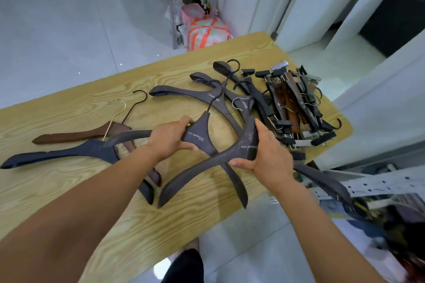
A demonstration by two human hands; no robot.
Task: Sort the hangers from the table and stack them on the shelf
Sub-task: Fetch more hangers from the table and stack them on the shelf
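Head view: my left hand [171, 139] grips the neck of a grey hanger [196, 134], fingers curled over its top and thumb beneath; its black hook points away from me. My right hand [268, 151] grips the neck of a second hanger [247, 142] the same way. Both are dark, matte, broad-shouldered and scuffed, with small pale lettering at the neck. Their arms cross between my hands, above the near side of the desk [57, 174]. On the desk to my left a brown hanger [76, 135] with a black hook and a navy hanger [69, 151] with a gold hook overlap. Farther back more loose hangers [184, 93] lie heaped, just beside a pile of clip hangers [296, 108] at the desk's right end.
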